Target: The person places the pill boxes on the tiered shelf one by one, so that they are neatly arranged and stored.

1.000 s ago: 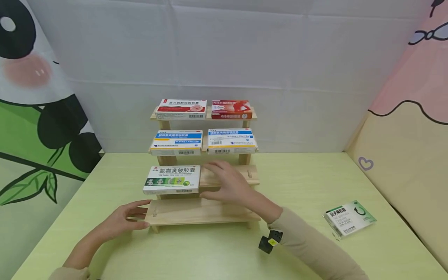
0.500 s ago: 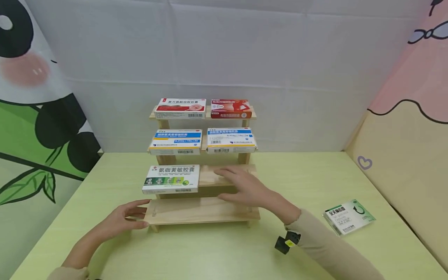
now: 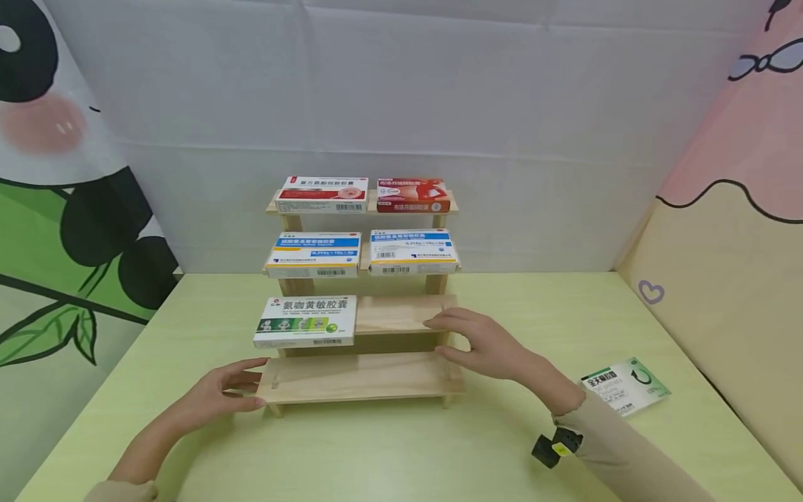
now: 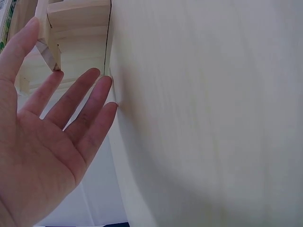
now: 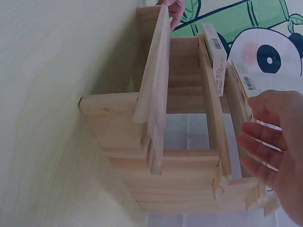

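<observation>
A stepped wooden rack (image 3: 360, 380) stands on the table in the head view. My left hand (image 3: 219, 394) is at the left end of its lowest shelf. Thumb and index fingertips touch the board, and the other fingers extend fairly straight, as the left wrist view shows. My right hand (image 3: 489, 345) hovers near the rack's right side, fingers apart and holding nothing. On the third shelf down lies a white-and-green medicine box (image 3: 305, 321), left of a bare stretch of wood. Two blue-and-white medicine boxes, left (image 3: 314, 254) and right (image 3: 414, 251), lie one shelf higher.
The top shelf holds a white-and-red medicine box (image 3: 323, 194) and a red medicine box (image 3: 413, 195). A white-and-green pack (image 3: 627, 387) lies on the table at the right, partly behind my right sleeve. A pale cloth wall (image 3: 533, 139) rises behind.
My right hand has moved right and slightly down, away from the white-and-green box. The left hand stays at the lowest shelf's end.
</observation>
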Available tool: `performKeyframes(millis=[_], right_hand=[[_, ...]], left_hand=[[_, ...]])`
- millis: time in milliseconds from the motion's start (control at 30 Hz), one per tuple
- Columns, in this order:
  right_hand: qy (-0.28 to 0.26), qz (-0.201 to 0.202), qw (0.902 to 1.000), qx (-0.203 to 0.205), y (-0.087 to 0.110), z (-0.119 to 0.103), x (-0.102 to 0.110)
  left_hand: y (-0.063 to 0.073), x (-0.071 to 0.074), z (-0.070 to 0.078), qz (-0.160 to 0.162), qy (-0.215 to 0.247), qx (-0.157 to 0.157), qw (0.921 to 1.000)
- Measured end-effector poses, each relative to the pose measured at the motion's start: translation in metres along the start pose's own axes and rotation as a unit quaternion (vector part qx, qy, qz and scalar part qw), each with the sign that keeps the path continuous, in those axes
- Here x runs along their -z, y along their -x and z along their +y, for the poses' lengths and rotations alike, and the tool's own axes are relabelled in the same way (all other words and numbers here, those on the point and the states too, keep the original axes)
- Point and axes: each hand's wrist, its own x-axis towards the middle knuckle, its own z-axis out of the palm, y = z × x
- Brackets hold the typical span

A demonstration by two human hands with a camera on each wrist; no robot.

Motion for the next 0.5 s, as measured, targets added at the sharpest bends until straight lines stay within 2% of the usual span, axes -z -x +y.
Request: performKeyframes(millis=[200,500], right_hand=[[0.002,0.035,0.9994,0.007,0.02,0.011,0.005],[0.032,0.054,0.9977,-0.025,0.054,0.028,0.019]], left_hand=[[-0.001,0.001,0.0,-0.004,0.006,0.005,1.0],[0.0,0.001,-0.001,-0.006,0.007,0.006,0.9999]])
